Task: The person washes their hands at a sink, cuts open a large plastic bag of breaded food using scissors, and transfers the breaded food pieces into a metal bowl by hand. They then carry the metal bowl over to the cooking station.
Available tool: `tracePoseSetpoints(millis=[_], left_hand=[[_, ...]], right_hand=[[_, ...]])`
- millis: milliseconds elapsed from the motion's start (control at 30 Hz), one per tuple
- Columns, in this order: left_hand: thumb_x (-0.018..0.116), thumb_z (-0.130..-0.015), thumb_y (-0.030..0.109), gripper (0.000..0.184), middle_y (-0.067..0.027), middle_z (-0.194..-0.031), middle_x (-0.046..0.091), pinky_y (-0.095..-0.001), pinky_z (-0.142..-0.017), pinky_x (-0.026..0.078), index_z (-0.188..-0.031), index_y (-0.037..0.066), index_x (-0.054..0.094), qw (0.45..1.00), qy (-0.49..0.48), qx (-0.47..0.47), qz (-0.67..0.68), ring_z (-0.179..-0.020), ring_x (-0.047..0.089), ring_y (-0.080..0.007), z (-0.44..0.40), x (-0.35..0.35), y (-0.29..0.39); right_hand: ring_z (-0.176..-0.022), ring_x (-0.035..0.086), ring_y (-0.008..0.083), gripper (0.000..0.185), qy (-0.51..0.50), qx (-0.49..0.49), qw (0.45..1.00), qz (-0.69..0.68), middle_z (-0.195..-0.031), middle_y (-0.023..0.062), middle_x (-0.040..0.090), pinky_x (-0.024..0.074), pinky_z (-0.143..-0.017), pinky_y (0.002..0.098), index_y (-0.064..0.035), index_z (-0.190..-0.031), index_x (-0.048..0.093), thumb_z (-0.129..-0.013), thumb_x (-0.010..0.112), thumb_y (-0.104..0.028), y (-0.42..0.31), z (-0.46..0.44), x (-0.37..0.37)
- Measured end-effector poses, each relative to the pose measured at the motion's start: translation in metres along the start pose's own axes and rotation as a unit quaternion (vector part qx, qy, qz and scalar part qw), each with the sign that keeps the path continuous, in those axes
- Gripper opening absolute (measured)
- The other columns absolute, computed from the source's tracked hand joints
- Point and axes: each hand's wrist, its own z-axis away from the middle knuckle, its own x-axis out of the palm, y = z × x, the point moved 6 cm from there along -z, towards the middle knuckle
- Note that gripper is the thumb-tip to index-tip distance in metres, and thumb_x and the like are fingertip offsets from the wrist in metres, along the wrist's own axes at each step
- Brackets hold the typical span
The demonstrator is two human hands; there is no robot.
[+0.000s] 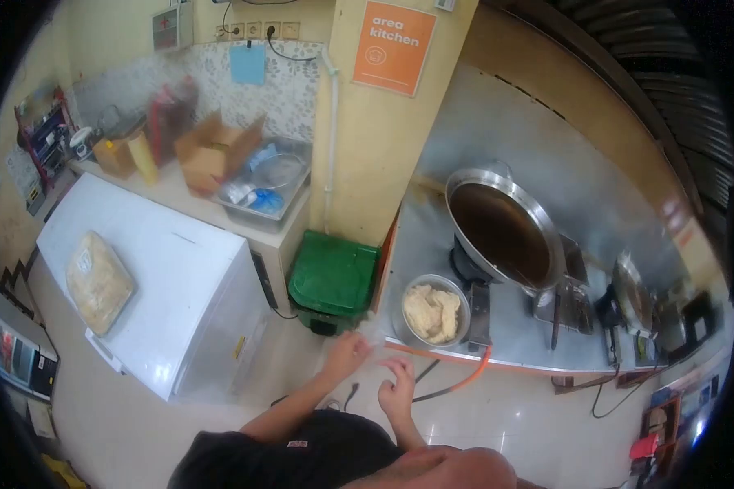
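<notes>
My left hand (349, 352) is closed, its fingertips pinching what looks like a thin piece of clear plastic (372, 332), faint against the floor. Close by on the right, my right hand (396, 386) has its fingers curled towards the same plastic; what lies between them is too small to make out. Just beyond both hands, a metal bowl (466, 328) rests at the counter's front edge, holding pale, battered-looking pieces (431, 313). Behind that bowl, a large wok (553, 254) of dark brown oil (497, 231) sits over a burner.
A green lidded bin (334, 273) stands ahead. On the left, a white chest freezer (159, 220) carries a bagged pale block (98, 281). Trays (575, 306) and a smaller pan (630, 285) line the metal counter (514, 338). An orange hose (466, 378) hangs below its edge.
</notes>
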Motion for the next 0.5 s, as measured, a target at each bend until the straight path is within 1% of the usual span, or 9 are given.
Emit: tracePoseSetpoints(millis=[33,67,167,233,267,367,400,467,500], left_hand=[[0.070,-0.094,0.017,0.014,-0.0099,-0.082,0.069,-0.0328,-0.066,0.054,-0.095,0.004,0.065,0.998,-0.037,-0.022,0.042,-0.077,0.067,-0.0146,-0.003,0.005,-0.010],[0.070,-0.094,0.019,0.015,-0.0112,-0.083,0.070,-0.0330,-0.067,0.054,-0.096,0.004,0.066,0.993,-0.076,-0.043,0.083,-0.078,0.068,-0.0150,-0.010,0.010,-0.021],[0.069,-0.095,0.020,0.018,-0.0117,-0.083,0.070,-0.0339,-0.069,0.054,-0.096,0.002,0.065,0.971,-0.207,0.019,0.120,-0.079,0.069,-0.0170,-0.010,-0.005,0.006],[0.068,-0.095,0.020,0.018,-0.0114,-0.085,0.070,-0.0347,-0.072,0.054,-0.096,0.002,0.065,0.957,-0.268,0.070,0.082,-0.081,0.069,-0.0193,0.000,-0.011,0.002],[0.067,-0.096,0.019,0.018,-0.0113,-0.086,0.070,-0.0352,-0.074,0.053,-0.096,0.001,0.065,0.948,-0.297,0.097,0.063,-0.081,0.069,-0.0204,0.009,-0.014,0.000],[0.065,-0.097,0.018,0.016,-0.0112,-0.091,0.070,-0.0367,-0.079,0.052,-0.097,0.002,0.066,0.920,-0.350,0.080,0.160,-0.087,0.068,-0.0236,0.027,-0.030,-0.014],[0.063,-0.097,0.018,0.016,-0.0126,-0.097,0.069,-0.0375,-0.082,0.051,-0.099,0.003,0.066,0.914,-0.348,0.128,0.167,-0.093,0.067,-0.0261,0.029,-0.036,-0.015],[0.062,-0.097,0.018,0.016,-0.0151,-0.101,0.069,-0.0381,-0.083,0.051,-0.103,0.003,0.064,0.914,-0.353,0.122,0.157,-0.096,0.067,-0.0286,0.032,-0.043,-0.030],[0.062,-0.097,0.018,0.016,-0.0164,-0.103,0.068,-0.0384,-0.083,0.051,-0.105,0.004,0.063,0.915,-0.355,0.118,0.150,-0.097,0.067,-0.0298,0.034,-0.049,-0.034]], right_hand=[[-0.108,0.062,0.0213,0.033,-0.031,0.104,0.992,-0.068,-0.119,0.0115,0.064,0.0491,-0.095,0.0310,-0.0014,-0.118,0.066,-0.090,0.052,0.009,0.016,0.006,0.018],[-0.109,0.062,0.0191,0.036,-0.061,0.205,0.967,-0.136,-0.121,0.0099,0.063,0.0493,-0.094,0.0299,-0.0026,-0.121,0.066,-0.091,0.051,0.009,0.033,0.013,0.038],[-0.113,0.059,0.0167,0.051,-0.016,0.233,0.919,-0.318,-0.130,0.0069,0.059,0.0504,-0.092,0.0307,-0.0067,-0.137,0.058,-0.091,0.048,0.012,0.076,0.023,0.082],[-0.112,0.059,0.0168,0.049,0.128,0.172,0.874,-0.436,-0.134,0.0091,0.056,0.0524,-0.088,0.0316,-0.0068,-0.144,0.049,-0.096,0.053,0.005,0.054,0.016,0.088],[-0.111,0.059,0.0169,0.050,0.197,0.136,0.840,-0.487,-0.137,0.0102,0.054,0.0534,-0.087,0.0321,-0.0069,-0.147,0.045,-0.099,0.055,0.001,0.044,0.016,0.090],[-0.109,0.059,0.0164,0.058,0.257,0.148,0.831,-0.471,-0.134,0.0093,0.056,0.0533,-0.085,0.0317,-0.0088,-0.155,0.030,-0.104,0.057,-0.013,0.051,0.014,0.112],[-0.118,0.054,0.0186,0.058,0.226,0.172,0.815,-0.506,-0.141,0.0101,0.050,0.0492,-0.093,0.0329,-0.0087,-0.156,0.030,-0.105,0.055,-0.019,0.055,0.014,0.125],[-0.137,0.044,0.0229,0.059,0.159,0.220,0.775,-0.570,-0.155,0.0118,0.039,0.0408,-0.109,0.0354,-0.0086,-0.157,0.030,-0.107,0.052,-0.031,0.064,0.021,0.148],[-0.140,0.041,0.0230,0.061,0.109,0.223,0.797,-0.551,-0.158,0.0118,0.036,0.0381,-0.112,0.0361,-0.0103,-0.158,0.027,-0.107,0.052,-0.033,0.067,0.023,0.155]])
